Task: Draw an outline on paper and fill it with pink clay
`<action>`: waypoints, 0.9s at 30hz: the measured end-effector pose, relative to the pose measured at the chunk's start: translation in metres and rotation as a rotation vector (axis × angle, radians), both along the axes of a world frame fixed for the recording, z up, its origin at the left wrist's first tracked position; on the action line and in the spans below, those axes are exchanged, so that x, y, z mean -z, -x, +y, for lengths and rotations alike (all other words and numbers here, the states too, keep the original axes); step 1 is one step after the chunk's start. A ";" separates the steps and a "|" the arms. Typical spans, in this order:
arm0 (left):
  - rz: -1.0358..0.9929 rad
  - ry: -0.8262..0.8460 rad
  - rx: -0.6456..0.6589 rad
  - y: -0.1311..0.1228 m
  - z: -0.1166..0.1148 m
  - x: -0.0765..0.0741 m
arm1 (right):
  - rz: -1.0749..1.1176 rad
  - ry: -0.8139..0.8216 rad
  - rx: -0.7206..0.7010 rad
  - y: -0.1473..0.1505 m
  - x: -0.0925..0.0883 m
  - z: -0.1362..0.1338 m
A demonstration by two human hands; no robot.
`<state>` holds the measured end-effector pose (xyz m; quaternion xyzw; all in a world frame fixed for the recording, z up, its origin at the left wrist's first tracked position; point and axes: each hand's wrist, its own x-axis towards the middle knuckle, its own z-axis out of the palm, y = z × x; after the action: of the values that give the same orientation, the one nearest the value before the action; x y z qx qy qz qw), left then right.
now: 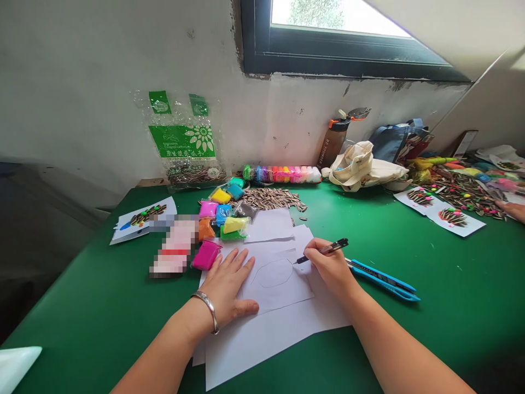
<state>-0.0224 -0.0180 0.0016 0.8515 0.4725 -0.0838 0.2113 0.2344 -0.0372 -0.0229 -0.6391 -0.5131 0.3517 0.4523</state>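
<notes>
My right hand (328, 268) pinches a black pen (326, 250) with its tip on a small white sheet (283, 287), at the right end of a drawn oval outline (273, 273). My left hand (227, 287) lies flat with fingers spread on the left part of that sheet, pressing it down; a silver bangle (207, 309) is on the wrist. Larger white sheets (262, 339) lie underneath on the green table (410, 339).
Blue scissors (383, 280) lie right of my right hand. Several coloured clay packets (221, 219) and a pile of sunflower seeds (270, 198) sit behind the paper. A seed bag (184, 142), bottle (334, 139), cloth bags and finished seed pictures (453, 218) stand farther back; another person's hand (512, 209) is at far right.
</notes>
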 end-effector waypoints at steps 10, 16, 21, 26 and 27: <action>-0.003 -0.002 0.004 0.000 0.000 0.001 | 0.008 -0.013 -0.016 0.002 -0.003 0.000; -0.025 -0.003 0.001 0.001 0.000 0.002 | 0.026 0.005 -0.005 0.002 -0.004 0.000; -0.012 -0.004 0.001 0.001 0.001 0.002 | 0.129 -0.036 0.004 0.004 -0.009 -0.005; -0.019 -0.005 0.004 0.001 0.001 0.002 | 0.228 0.010 -0.161 0.015 -0.012 -0.025; -0.022 -0.006 0.002 0.001 0.000 0.002 | 0.205 0.032 -0.201 0.018 -0.012 -0.030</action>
<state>-0.0232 -0.0177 -0.0006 0.8534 0.4697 -0.0732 0.2135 0.2163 -0.0667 -0.0107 -0.5523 -0.5201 0.4668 0.4545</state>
